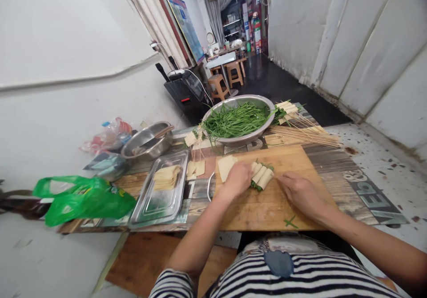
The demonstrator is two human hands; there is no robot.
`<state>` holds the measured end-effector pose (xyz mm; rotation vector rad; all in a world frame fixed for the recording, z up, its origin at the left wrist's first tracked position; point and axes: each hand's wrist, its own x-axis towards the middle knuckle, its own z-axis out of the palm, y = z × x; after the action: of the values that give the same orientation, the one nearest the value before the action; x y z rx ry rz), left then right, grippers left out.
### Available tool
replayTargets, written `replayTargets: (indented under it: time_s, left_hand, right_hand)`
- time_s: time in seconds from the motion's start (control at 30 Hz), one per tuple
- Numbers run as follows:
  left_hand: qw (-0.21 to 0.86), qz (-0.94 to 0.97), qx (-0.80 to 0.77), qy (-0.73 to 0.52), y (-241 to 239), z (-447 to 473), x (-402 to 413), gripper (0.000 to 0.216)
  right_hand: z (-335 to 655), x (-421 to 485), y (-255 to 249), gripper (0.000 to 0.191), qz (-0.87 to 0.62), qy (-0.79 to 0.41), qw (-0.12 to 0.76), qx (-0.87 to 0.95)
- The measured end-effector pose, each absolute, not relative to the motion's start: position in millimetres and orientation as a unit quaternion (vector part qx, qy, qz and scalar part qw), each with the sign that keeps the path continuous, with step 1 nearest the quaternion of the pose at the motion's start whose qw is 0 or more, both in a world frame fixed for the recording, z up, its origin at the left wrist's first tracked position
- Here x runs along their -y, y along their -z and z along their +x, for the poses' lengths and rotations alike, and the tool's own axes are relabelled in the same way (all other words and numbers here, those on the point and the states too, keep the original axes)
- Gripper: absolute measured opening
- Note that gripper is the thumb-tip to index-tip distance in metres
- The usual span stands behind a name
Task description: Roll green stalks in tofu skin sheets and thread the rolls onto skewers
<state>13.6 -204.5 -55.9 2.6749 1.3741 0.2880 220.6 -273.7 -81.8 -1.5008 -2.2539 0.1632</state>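
Observation:
On a wooden cutting board (267,204) lie three pale tofu-skin rolls (262,175) with green stalks inside, side by side. My left hand (237,179) rests against their left ends, fingers curled; whether it grips them I cannot make out. A flat tofu-skin sheet (226,165) lies just left of that hand. My right hand (302,192) lies on the board right of the rolls, knuckles up, fingers bent toward them and touching nothing I can see. A green scrap (290,222) lies near the board's front edge.
Behind the board stands a metal basin of green chives (237,119), with bamboo skewers (305,134) and finished skewered rolls (287,110) to its right. A steel tray with tofu sheets (163,187), a metal bowl (147,146) and a green plastic bag (83,198) are at left.

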Motion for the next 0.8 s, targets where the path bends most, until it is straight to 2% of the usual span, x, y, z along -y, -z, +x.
replayTargets:
  time_s: [0.13,0.33,0.47,0.8]
  left_hand:
    - [0.008,0.835,-0.532,-0.142,62,25,224,0.044]
    - [0.019,0.819,-0.543,-0.185,61,30,235,0.035]
    - [0.031,0.82,-0.532,-0.208,61,27,231,0.031]
    - [0.056,0.813,-0.536,-0.219,70,27,227,0.034]
  right_hand:
    - [224,277,88,0.028,-0.549,-0.007,0.181,0.816]
    - [250,291,98,0.025,-0.511,0.066,0.194,0.835]
    - [256,295,94,0.031,-0.482,0.053,0.218,0.847]
    - [243,288,94,0.03,-0.468,0.038,0.215,0.856]
